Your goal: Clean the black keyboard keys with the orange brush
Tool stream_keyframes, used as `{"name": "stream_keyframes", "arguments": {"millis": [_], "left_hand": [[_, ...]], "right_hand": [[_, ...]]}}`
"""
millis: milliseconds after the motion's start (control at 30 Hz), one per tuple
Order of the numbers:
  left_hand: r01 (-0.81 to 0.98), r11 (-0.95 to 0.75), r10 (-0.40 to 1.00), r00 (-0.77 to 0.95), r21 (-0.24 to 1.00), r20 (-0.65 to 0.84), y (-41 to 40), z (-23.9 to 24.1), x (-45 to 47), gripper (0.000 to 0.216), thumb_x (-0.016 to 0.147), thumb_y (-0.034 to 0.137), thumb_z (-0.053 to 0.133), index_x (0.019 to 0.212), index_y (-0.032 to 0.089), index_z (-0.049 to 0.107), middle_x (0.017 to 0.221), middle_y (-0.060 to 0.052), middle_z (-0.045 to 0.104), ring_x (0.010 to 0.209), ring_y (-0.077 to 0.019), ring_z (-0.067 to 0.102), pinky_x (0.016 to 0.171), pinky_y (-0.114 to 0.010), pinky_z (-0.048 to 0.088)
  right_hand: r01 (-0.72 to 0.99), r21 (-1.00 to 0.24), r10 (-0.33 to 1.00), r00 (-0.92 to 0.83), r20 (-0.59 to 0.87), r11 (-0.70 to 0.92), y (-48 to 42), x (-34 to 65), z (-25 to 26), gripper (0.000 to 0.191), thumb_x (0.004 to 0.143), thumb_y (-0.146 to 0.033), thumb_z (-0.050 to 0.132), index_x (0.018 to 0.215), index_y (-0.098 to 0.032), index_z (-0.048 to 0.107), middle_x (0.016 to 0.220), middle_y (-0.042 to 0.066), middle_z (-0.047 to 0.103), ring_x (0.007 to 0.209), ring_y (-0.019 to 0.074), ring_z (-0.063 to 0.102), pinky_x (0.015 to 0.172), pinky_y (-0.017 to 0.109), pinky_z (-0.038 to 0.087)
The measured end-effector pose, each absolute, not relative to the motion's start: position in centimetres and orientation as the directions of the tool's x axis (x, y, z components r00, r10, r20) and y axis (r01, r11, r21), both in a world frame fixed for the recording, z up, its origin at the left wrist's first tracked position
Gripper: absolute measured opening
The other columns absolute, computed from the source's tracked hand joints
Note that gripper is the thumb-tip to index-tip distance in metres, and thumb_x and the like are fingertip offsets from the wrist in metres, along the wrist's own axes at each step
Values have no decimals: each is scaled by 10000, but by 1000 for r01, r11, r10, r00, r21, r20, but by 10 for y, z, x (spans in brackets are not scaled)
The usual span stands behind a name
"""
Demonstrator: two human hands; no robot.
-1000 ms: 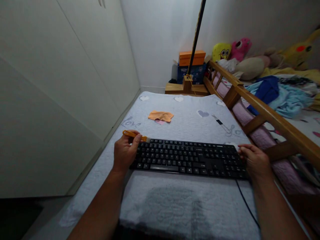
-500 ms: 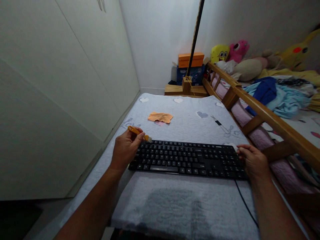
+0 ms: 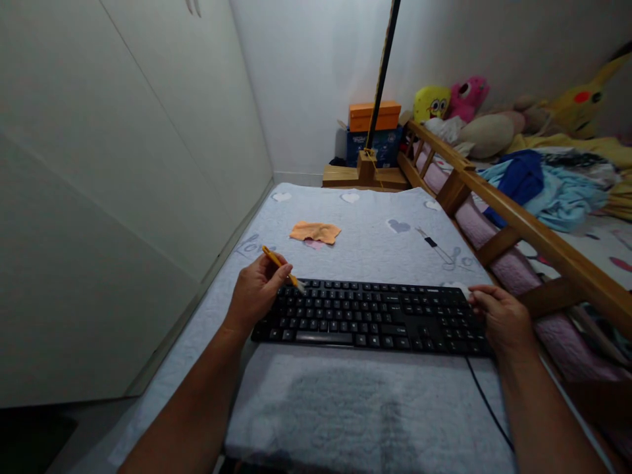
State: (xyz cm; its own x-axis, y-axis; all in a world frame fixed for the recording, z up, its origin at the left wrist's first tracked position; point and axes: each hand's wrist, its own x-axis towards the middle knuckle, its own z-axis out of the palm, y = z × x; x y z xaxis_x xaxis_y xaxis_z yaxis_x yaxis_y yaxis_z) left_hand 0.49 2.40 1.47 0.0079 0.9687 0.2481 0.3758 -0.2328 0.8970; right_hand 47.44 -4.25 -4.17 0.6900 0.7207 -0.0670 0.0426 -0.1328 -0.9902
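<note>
A black keyboard (image 3: 340,315) lies across the patterned cloth in front of me, its cable running off toward the lower right. My left hand (image 3: 257,289) is closed around a small brush (image 3: 279,265) with a yellow handle. The brush's pale bristles meet the keys near the keyboard's upper left corner. At the opposite end, my right hand (image 3: 501,316) grips the keyboard's right edge, thumb and forefinger pinched near the upper corner; some of its fingers are hidden. Beyond the keyboard lies a crumpled orange cloth (image 3: 315,232).
A thin tool with a black middle (image 3: 431,241) rests on the light bedspread (image 3: 355,257). Along the right runs a wooden rail (image 3: 523,210), with clothes and plush toys behind it. A white cabinet (image 3: 148,197) stands left. Boxes (image 3: 374,117) sit at the far end.
My left hand has moved slightly right and toward me, and the brush now slants more steeply with its bristles lower on the keys. My right hand keeps its hold on the keyboard's edge.
</note>
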Motion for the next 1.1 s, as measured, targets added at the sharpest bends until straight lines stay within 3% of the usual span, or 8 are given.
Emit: {"name": "stream_keyframes", "arguments": {"millis": [300, 533, 733, 900, 1100], "left_hand": [[381, -243, 963, -15, 892, 269, 28, 5, 4, 267, 888, 455, 676, 945, 196, 656, 778, -1, 696, 705, -183, 696, 678, -286, 547], [500, -302, 904, -121, 812, 411, 22, 10, 12, 185, 887, 383, 690, 924, 202, 693, 821, -1, 734, 736, -172, 711, 744, -291, 552], [393, -297, 926, -105, 870, 363, 24, 2, 5, 216, 890, 407, 695, 935, 195, 688, 812, -3, 712, 723, -165, 695, 709, -272, 546], [451, -293, 934, -52, 843, 353, 25, -1, 7, 237, 885, 421, 691, 953, 194, 694, 811, -7, 728, 721, -180, 707, 711, -285, 553], [527, -302, 888, -148, 795, 435, 20, 6, 14, 175, 892, 366, 691, 942, 199, 705, 826, -9, 741, 742, -174, 717, 770, -304, 555]], "right_hand": [[28, -992, 720, 691, -70, -123, -43, 471, -39, 223, 596, -289, 789, 782, -183, 724, 595, -18, 638, 438, 86, 494, 384, 196, 357], [52, -991, 724, 688, -54, -123, -43, 471, -39, 217, 599, -299, 781, 778, -189, 724, 596, -17, 640, 441, 94, 495, 386, 213, 353], [88, -988, 734, 678, -34, -127, -44, 473, -40, 231, 605, -309, 785, 790, -183, 725, 605, -19, 637, 456, 91, 497, 397, 205, 348], [59, -990, 724, 688, -55, -132, -43, 470, -37, 236, 591, -311, 779, 778, -181, 717, 600, -15, 635, 442, 90, 488, 387, 207, 338], [44, -992, 716, 696, -57, -122, -43, 467, -35, 221, 583, -299, 774, 762, -183, 718, 591, -13, 638, 436, 87, 484, 380, 204, 341]]}}
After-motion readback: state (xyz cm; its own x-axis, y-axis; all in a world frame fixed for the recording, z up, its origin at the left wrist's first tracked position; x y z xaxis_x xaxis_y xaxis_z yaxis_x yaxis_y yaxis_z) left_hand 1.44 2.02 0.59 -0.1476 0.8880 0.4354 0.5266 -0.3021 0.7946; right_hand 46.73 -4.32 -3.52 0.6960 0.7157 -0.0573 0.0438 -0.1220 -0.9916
